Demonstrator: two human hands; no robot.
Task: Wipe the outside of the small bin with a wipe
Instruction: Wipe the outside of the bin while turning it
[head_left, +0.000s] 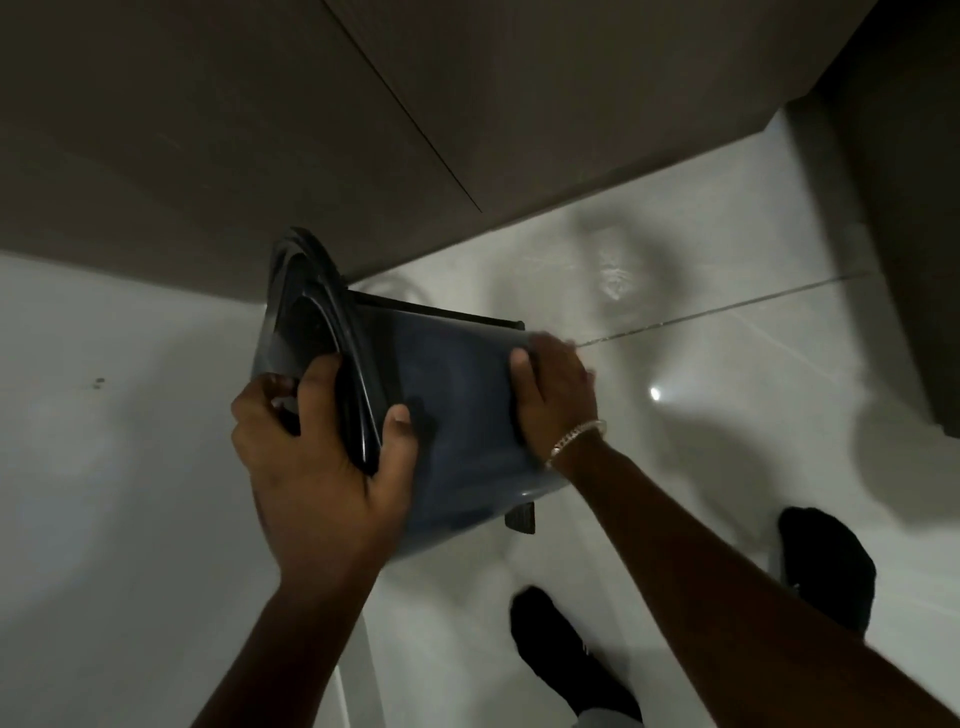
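We record the small bin (457, 405) body as dark blue, its lid (311, 332) black with raised concentric ridges, its foot pedal (521, 518) black and ribbed. Floor tiles (701, 270) are glossy white with grey grout. Cabinet (234, 130) fronts are brown. Bracelet (576, 441) is silver. Shoes (826, 566) are black.

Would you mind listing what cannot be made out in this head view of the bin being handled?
- Wipe: none visible; the right hand, motion-blurred, covers the bin's base end.
- Bin interior: hidden by the lid and the left hand.
- Bin's far side: turned away.
- Pedal: mostly hidden under the bin.
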